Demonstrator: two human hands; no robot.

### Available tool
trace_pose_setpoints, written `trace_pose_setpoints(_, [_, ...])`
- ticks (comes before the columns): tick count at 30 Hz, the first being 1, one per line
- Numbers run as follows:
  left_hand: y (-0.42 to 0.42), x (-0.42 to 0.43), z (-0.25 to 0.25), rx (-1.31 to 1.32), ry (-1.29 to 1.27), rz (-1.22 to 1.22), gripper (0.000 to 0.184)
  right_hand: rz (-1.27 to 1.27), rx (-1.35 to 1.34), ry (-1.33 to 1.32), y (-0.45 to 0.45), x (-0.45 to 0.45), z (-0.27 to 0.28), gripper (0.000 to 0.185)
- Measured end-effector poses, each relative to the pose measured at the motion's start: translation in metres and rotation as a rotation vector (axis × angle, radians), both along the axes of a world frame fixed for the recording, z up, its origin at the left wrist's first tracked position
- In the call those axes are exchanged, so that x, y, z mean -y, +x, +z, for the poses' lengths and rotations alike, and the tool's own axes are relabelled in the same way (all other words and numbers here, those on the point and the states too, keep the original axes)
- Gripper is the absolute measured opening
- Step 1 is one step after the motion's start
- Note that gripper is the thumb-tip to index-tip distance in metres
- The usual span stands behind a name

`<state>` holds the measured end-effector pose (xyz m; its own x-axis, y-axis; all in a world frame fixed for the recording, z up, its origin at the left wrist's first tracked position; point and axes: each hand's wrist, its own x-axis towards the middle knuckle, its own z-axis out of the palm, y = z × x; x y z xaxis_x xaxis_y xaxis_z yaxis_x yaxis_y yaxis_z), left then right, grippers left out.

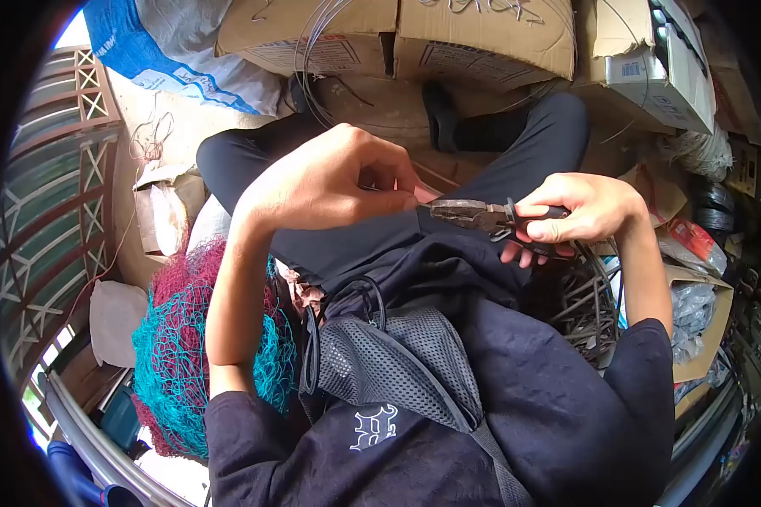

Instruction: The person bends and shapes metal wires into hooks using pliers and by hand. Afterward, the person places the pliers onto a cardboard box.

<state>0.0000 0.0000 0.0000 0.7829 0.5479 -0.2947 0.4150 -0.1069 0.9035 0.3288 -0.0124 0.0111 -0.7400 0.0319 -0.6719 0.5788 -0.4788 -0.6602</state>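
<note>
My right hand (579, 207) is wrapped around the dark handles of a pair of pliers (473, 216), whose worn metal jaws point left. Thumb and fingers of my left hand (338, 182) are pinched together right at the tips of the jaws. What they hold is too small to make out. Both hands are above my lap, over black trousers (355, 253). Beyond my left hand, loops of thin wire (310, 68) hang down in front of a cardboard box.
Cardboard boxes (482, 42) stand ahead. Teal and maroon netting (177, 355) is heaped at my left, near a metal lattice gate (68, 194). On my right are a bundle of dark rods (588, 308) and a carton with plastic bags (693, 321). A mesh bag (389, 355) rests against my chest.
</note>
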Motion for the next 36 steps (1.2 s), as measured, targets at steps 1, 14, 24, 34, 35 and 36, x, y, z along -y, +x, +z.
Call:
trace_pose_setpoints(1, [0.0, -0.001, 0.0, -0.007, -0.002, -0.006, 0.01, -0.007, 0.004, 0.009, 0.0, 0.0, 0.0, 0.039])
trace_pose_setpoints(14, [0.0, 0.001, 0.006, 0.009, -0.035, 0.099, 0.013, -0.112, 0.033, 0.128, -0.004, 0.007, -0.002, 0.042])
trace_pose_setpoints(24, [-0.005, 0.005, 0.007, 0.161, -0.53, 0.293, 0.024, -0.2, 0.027, 0.122, -0.013, 0.018, 0.008, 0.038])
trace_pose_setpoints(34, [-0.009, -0.012, 0.025, -0.181, -0.423, 0.03, 0.022, -0.397, 0.01, 0.183, -0.032, 0.062, 0.018, 0.029])
trace_pose_setpoints(35, [-0.009, -0.011, 0.026, -0.199, -0.396, 0.011, 0.022, -0.405, 0.021, 0.21, -0.033, 0.066, 0.019, 0.026])
trace_pose_setpoints(36, [-0.009, -0.01, 0.026, -0.217, -0.37, -0.006, 0.022, -0.385, 0.007, 0.246, -0.033, 0.069, 0.021, 0.022])
